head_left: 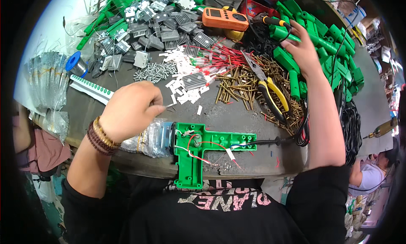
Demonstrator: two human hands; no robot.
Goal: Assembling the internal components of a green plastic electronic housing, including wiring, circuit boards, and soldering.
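A green plastic pistol-shaped housing half (198,153) lies open at the table's near edge, with red and white wires inside and a black cable leaving its right end. My left hand (129,110) hovers just left of it, fingers pinched on a thin wire or pin. My right hand (301,47) reaches far right into a pile of green plastic parts (325,45), fingers spread over them; whether it grips one is hidden.
Yellow-handled pliers (270,91) lie on a heap of brass screws (241,85). Grey finned heat sinks (169,24), an orange meter (225,18), red wires (215,57), a solder spool (76,63) and small steel pins (154,71) crowd the back. Another person sits at right (372,176).
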